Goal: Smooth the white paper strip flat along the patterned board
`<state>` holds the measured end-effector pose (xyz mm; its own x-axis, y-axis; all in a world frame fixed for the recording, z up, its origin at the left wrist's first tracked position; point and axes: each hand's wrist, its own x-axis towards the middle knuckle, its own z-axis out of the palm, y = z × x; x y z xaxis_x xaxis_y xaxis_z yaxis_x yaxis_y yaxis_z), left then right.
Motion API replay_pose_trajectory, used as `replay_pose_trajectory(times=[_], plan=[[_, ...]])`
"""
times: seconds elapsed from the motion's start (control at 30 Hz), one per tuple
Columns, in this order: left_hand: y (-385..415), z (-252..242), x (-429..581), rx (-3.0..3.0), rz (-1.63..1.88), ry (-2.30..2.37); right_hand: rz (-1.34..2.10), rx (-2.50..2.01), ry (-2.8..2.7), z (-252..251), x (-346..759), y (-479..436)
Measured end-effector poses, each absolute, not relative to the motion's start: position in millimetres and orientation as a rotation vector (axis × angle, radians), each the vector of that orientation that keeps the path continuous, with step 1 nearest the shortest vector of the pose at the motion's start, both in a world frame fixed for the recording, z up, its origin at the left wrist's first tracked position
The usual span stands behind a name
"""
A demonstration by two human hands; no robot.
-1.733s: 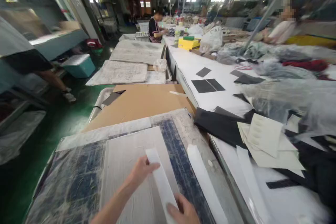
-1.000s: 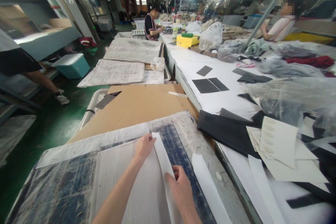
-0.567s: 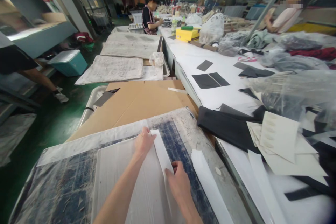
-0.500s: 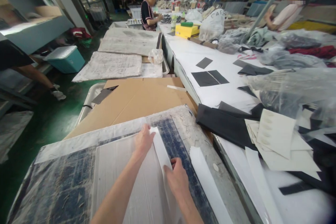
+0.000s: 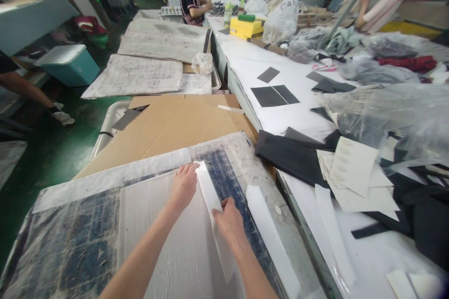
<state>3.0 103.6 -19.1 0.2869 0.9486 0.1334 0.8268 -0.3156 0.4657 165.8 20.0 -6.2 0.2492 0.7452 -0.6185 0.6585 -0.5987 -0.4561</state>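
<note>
A long white strip [image 5: 207,190] lies along the right edge of a large white sheet [image 5: 154,238] on a dark blue gridded board [image 5: 80,238]. My left hand [image 5: 184,186] presses flat on the strip's far end and the sheet. My right hand [image 5: 228,220] rests on the strip's middle, fingers curled over its edge. A second white strip [image 5: 268,233] lies loose on the board to the right of my hands.
Brown cardboard [image 5: 175,126] lies beyond the board. To the right runs a long white table [image 5: 252,70] with black fabric pieces [image 5: 291,154], cream cut pieces [image 5: 354,173] and clear plastic [image 5: 386,112]. Other people work at the far end. A teal bin [image 5: 66,63] stands on the green floor.
The strip went from held up in both hands to laid along the sheet's right edge. My left hand slid to its far end and my right hand pressed down on its middle.
</note>
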Motion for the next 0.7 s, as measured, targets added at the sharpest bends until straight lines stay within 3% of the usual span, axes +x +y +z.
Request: replay_pose_trajectory(times=[0.2,0.43,0.7], plan=[[29,-15,20,2.514,0.431,1.253,1.261,-2.403,-1.382,-6,164,19],[4,-41,28,2.714,0.329,1.347,1.227,-2.385,-1.436,-4,166,9],[-3,-39,26,2.755,0.210,1.369,1.268,-2.263,-1.374,-9,178,-70]])
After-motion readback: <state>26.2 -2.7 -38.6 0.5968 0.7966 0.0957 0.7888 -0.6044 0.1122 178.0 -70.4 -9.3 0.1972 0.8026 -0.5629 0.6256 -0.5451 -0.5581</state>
